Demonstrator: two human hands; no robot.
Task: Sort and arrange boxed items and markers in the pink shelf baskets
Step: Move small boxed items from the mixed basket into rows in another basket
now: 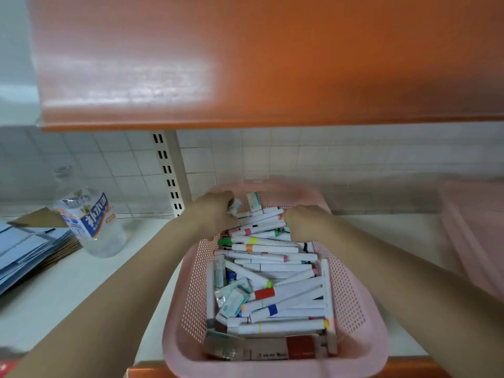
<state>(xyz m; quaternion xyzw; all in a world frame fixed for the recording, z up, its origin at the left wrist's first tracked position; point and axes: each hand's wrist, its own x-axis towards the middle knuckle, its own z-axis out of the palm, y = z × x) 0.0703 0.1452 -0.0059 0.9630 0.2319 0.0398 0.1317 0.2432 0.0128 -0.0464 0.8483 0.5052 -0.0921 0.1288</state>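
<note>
Both forearms bare to the frame edge, left grip [218,211] and right grip [302,223] ungloved

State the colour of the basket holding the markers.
Pink, perforated basket; the head view, the only one, shows it.

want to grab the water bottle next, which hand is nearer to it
Left. The left hand is at the pink basket's far left corner, on the side where the water bottle stands; the right hand is farther right, over the markers.

A pink basket [351,290] with dotted holes holds white markers [275,268] banded yellow, orange, red, blue; above it an orange shelf [245,64]; beside, seemingly blue-labelled bottle [90,222].
</note>
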